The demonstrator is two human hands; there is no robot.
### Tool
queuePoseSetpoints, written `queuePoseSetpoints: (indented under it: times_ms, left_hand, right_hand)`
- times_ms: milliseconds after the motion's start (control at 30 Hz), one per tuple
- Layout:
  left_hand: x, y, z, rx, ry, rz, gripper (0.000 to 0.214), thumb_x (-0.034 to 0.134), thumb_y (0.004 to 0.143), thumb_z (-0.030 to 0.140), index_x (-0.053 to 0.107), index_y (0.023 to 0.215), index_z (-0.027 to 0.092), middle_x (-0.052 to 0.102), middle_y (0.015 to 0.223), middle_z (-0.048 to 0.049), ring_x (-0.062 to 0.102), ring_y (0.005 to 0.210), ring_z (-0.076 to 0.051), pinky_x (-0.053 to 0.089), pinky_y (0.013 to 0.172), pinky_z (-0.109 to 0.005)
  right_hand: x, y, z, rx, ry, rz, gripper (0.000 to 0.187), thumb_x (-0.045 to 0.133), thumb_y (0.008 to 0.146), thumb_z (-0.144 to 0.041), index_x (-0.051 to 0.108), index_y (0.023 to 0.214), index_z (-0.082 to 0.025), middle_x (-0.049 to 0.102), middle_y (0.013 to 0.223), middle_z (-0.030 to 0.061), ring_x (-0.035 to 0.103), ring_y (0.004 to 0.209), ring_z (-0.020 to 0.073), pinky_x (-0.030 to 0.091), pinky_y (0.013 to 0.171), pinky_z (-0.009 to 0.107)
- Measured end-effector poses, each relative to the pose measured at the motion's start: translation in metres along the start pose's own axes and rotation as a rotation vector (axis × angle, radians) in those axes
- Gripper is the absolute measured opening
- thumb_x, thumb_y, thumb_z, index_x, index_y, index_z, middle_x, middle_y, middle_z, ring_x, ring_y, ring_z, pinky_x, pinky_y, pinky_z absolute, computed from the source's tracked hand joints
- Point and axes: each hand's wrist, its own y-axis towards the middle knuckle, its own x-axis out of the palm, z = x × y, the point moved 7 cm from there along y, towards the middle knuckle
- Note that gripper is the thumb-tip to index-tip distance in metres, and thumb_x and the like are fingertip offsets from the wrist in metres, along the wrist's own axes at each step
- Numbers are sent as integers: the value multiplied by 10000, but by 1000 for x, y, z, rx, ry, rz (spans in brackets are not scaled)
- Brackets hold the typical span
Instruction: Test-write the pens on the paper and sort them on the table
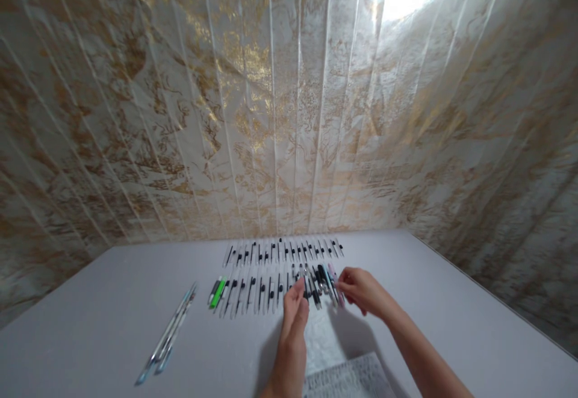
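My left hand reaches forward over the table, seen edge-on with its fingers stretched out. Its fingertips are at the left side of a cluster of pens, and I see nothing held in it. Bent fingers of my right hand close at a pink pen on the cluster's right side; blur hides the exact grip. Between the hands lie a light blue pen, a black-capped pen and several dark and clear pens. Left of them runs a row of clear pen parts with black pieces, partly covered by my left hand.
A second row of clear and black parts lies farther back. A bright green piece sits at the near row's left end. Long light blue-tipped sticks lie at left. A printed sheet is at the front, before a patterned curtain.
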Motion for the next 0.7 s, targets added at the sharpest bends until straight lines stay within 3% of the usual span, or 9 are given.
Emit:
queuePoseSetpoints:
  times_ms: [100, 267, 400, 700]
  left_hand:
    - [0, 2, 4, 20, 48, -22, 418, 644, 835, 431, 590, 1189, 217, 472, 1439, -72, 242, 1422, -241, 99, 1172, -367]
    - [-3, 4, 7, 11, 73, -15, 380, 661, 810, 415, 630, 1132, 217, 534, 1381, -78, 274, 1408, -268, 101, 1169, -399]
    - [-4, 3, 7, -2, 96, -16, 371, 654, 811, 411, 631, 1127, 218, 549, 1364, -77, 301, 1394, -268, 101, 1166, -409]
    - [-4, 1, 9, -5, 97, 12, 339, 687, 778, 405, 659, 1066, 228, 605, 1283, -79, 358, 1360, -284, 171, 1145, -404]
  right_hand:
    - [-20, 35, 31, 108, -46, 12, 261, 529, 892, -184, 532, 633, -159, 517, 460, -70, 422, 314, 57, 368, 344, 177]
    - [-7, 66, 53, 190, -114, -53, 240, 541, 950, -335, 616, 862, -124, 613, 692, -36, 557, 505, 70, 487, 486, 206]
    - [2, 73, 57, 195, -134, -76, 220, 547, 948, -330, 624, 937, -124, 644, 785, -7, 604, 588, 93, 522, 542, 234]
    - [-6, 71, 59, 143, -134, 19, 225, 537, 953, -339, 611, 957, -127, 620, 742, -24, 562, 521, 73, 487, 483, 206]
